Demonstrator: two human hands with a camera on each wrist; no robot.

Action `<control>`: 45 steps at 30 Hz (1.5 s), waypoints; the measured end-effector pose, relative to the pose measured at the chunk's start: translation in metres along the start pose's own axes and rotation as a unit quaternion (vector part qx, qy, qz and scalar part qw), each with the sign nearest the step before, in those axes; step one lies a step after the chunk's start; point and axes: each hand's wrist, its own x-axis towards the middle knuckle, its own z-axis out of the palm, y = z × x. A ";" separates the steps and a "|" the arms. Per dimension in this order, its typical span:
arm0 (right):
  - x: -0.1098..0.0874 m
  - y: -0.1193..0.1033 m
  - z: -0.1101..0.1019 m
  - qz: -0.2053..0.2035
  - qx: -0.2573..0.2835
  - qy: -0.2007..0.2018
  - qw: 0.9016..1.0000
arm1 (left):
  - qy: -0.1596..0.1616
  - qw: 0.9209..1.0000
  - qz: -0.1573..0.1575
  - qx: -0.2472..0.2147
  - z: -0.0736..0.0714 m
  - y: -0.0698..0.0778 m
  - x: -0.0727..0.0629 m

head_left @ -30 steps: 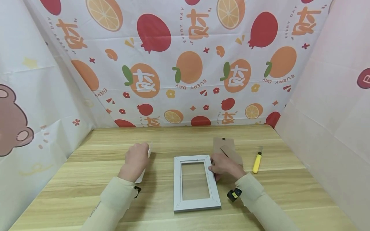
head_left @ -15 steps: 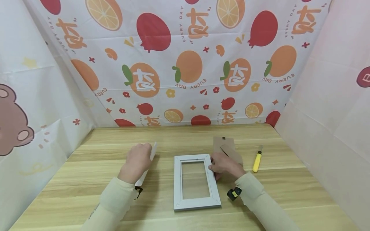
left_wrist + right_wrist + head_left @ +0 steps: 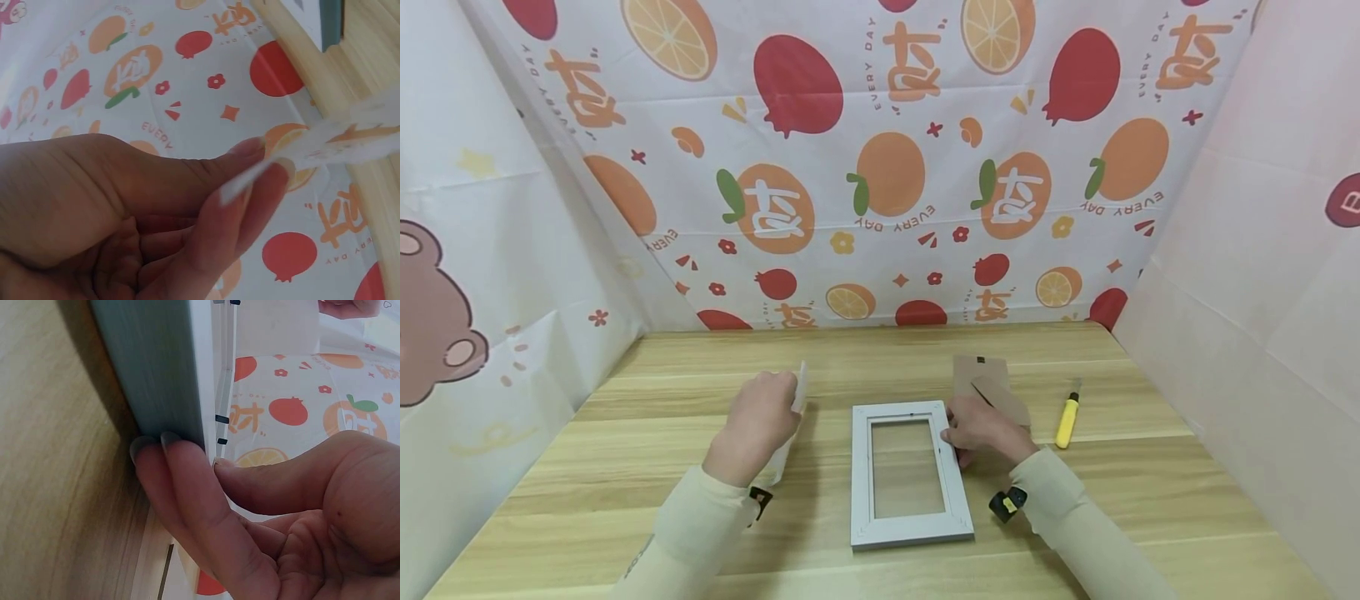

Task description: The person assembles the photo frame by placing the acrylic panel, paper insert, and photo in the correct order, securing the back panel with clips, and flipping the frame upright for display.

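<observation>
My left hand (image 3: pixel 754 425) pinches a thin, see-through sheet (image 3: pixel 784 458) between thumb and fingers. The sheet stands on edge, tilted, left of a white picture frame (image 3: pixel 861 475). In the left wrist view the sheet (image 3: pixel 356 131) runs off to the right from the fingertips. The frame lies on the table with its opening bare to the wood, small dark tabs along its inner edge. My right hand (image 3: pixel 985 429) holds its right side, thumb on top and fingers against the grey outer side (image 3: pixel 156 369).
Brown backing board (image 3: pixel 966 375) lies behind my right hand, with a slit piece (image 3: pixel 1007 402) over it. Farther right is a yellow-handled tool (image 3: pixel 1066 425) with a thin metal tip. Fruit-printed cloth (image 3: pixel 820 183) walls off the wooden table's back edge (image 3: pixel 835 337).
My left hand has shifted slightly right and turned the see-through sheet, so more of it shows beside the fingers. My right hand and the frame have stayed in place.
</observation>
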 end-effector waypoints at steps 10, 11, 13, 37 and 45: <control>0.000 0.000 0.000 -0.009 0.001 0.005 1.000 | 0.015 1.000 -0.001 -0.021 -0.007 0.013 -0.005; 0.000 0.000 0.000 -0.011 0.002 0.005 1.000 | 0.016 1.000 0.000 -0.022 -0.008 0.015 -0.006; 0.000 0.000 0.000 -0.011 0.003 0.005 1.000 | 0.018 1.000 0.001 -0.025 -0.010 0.017 -0.008; -0.001 0.000 0.001 -0.006 0.007 0.002 1.000 | 0.049 0.993 0.021 -0.104 -0.009 0.044 -0.013; -0.002 0.000 0.000 -0.010 0.011 0.003 1.000 | 0.047 0.992 0.029 -0.114 -0.008 0.050 -0.012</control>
